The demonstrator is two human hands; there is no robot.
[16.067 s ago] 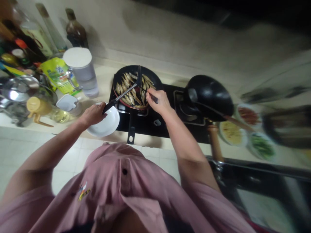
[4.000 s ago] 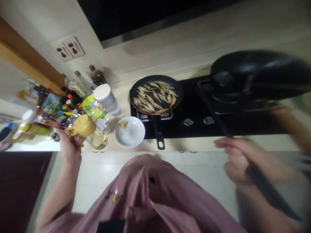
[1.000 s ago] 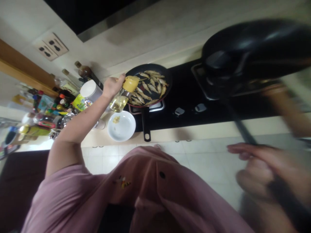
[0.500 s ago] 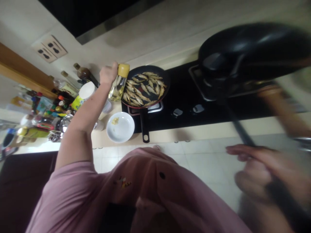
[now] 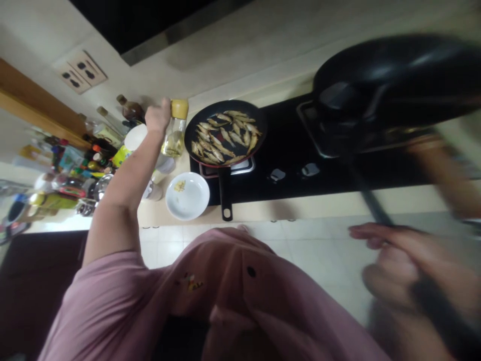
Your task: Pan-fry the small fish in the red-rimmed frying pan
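My left hand [image 5: 158,119] is closed around a clear glass oil bottle [image 5: 174,140] with a yellow cap and pale yellow oil inside. The bottle stands just left of a black frying pan [image 5: 261,118], nearly upright. Several small browned fish [image 5: 216,143] lie spread over the pan. On the right, my right hand [image 5: 404,263] grips the long black handle of a spatula [image 5: 374,203], held out over the counter's front edge. Its dark head is blurred against the wok and hard to make out.
A large black wok [image 5: 398,70] with a wooden handle [image 5: 432,165] occupies the right burner. A white plate [image 5: 188,203] with yellowish bits lies by the pan handle [image 5: 225,200]. Bottles and jars [image 5: 71,183] crowd the left counter. A range hood [image 5: 158,25] hangs above.
My left hand has moved the oil bottle left, away from the pan's edge, and it leans less. My right hand keeps its grip on the spatula. The view shifts slightly.
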